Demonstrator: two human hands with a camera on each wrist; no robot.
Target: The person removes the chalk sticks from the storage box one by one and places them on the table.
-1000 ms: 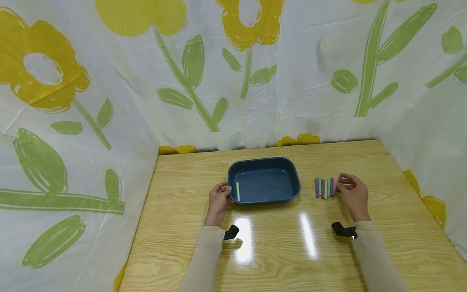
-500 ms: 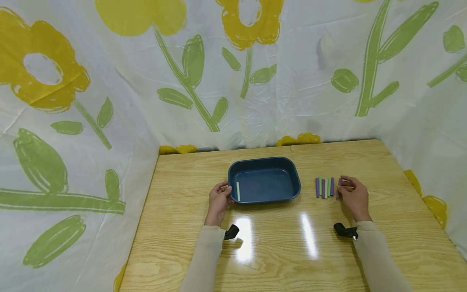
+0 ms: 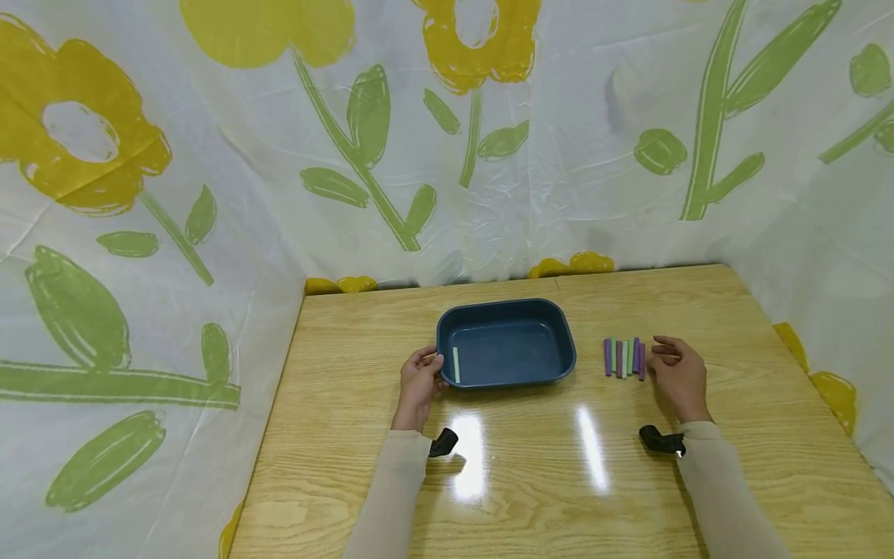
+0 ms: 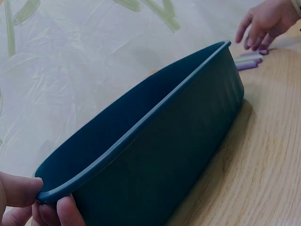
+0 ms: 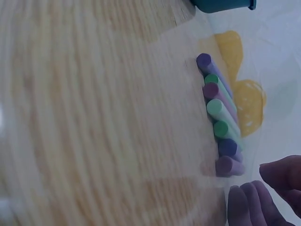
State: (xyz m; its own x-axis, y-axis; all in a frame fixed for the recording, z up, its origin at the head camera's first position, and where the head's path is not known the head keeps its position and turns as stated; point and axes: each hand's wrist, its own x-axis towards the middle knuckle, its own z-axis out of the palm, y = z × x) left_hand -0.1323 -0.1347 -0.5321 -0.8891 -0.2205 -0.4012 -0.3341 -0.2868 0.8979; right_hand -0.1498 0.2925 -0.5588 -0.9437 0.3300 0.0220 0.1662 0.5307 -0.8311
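My left hand [image 3: 417, 384] grips the left front corner of a dark blue plastic tub [image 3: 506, 353], thumb over the rim and fingertips under it. Inside the tub, near its left end, lies one pale green stick of chalk [image 3: 456, 366]. Right of the tub, several chalk sticks lie side by side in a row, purple, green and whitish. The last one, a mauve chalk [image 5: 228, 166], ends the row beside my right hand [image 3: 680, 380]. That hand rests close by with thumb and fingers apart, holding nothing, as the right wrist view shows.
Everything stands on a wooden table [image 3: 545, 481]. A white sheet [image 3: 580, 178] printed with yellow flowers hangs behind and at both sides. A black wrist camera mount [image 3: 660, 440] sits at the right sleeve, with another mount [image 3: 443, 443] at the left.
The mauve chalk pinched by my right hand has shifted left against the row, and the fingers have let go of it. My left hand and the tub have not moved.
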